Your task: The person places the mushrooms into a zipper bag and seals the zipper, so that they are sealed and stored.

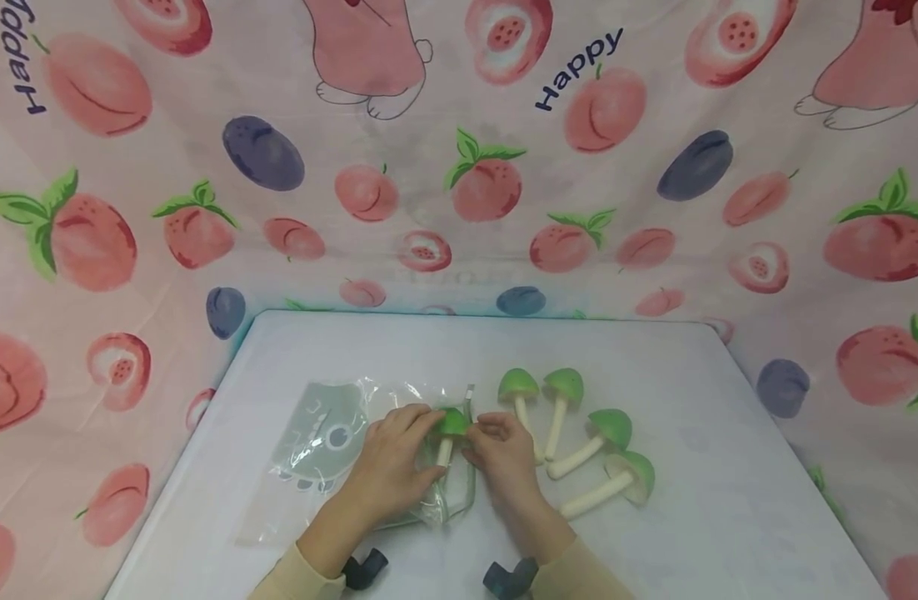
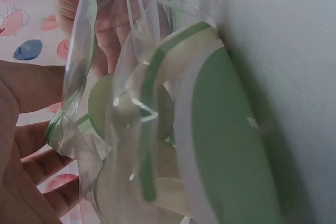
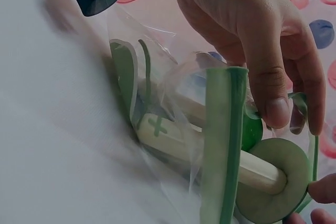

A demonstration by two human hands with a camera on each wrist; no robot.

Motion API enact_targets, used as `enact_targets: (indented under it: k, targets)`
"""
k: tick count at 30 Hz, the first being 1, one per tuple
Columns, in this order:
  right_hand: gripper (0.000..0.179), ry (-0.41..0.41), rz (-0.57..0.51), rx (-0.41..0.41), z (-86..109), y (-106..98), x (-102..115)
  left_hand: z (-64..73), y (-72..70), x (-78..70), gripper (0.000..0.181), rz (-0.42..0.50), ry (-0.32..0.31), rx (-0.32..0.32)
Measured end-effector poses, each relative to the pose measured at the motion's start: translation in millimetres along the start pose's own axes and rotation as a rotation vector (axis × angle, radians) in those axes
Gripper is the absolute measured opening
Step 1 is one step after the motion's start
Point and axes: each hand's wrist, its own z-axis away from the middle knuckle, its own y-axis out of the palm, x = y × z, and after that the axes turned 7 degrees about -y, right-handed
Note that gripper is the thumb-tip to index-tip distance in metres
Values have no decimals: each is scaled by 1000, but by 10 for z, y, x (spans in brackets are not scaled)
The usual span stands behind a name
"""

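My left hand [image 1: 395, 457] holds the mouth of a clear zip bag [image 1: 301, 442] with green print, its thumb and fingers around the bag's edge. A toy mushroom [image 3: 272, 170] with a green cap and cream stem lies at the mouth, stem inside behind the green zip strip [image 3: 224, 145]. Pinched at the cap's rim, it meets the fingertips of my right hand [image 1: 507, 458]. Through the film another green cap [image 3: 252, 132] and stem show inside the bag. The right fingers are partly hidden in the right wrist view.
Several loose mushrooms [image 1: 610, 427] with green caps lie on the white table [image 1: 729, 517], right of my right hand. Behind the table hangs a pink cloth [image 1: 444, 108] printed with fruit. Black devices [image 1: 365, 569] sit at both wrists.
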Motion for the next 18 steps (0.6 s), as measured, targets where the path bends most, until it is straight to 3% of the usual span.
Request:
enact_targets:
  k: [7, 18]
  targets:
    - [39, 8, 26, 3, 5, 19, 43, -5, -5, -2, 77, 11, 7, 1]
    - [30, 17, 182, 70, 18, 29, 46, -4, -30, -18, 75, -8, -10, 9]
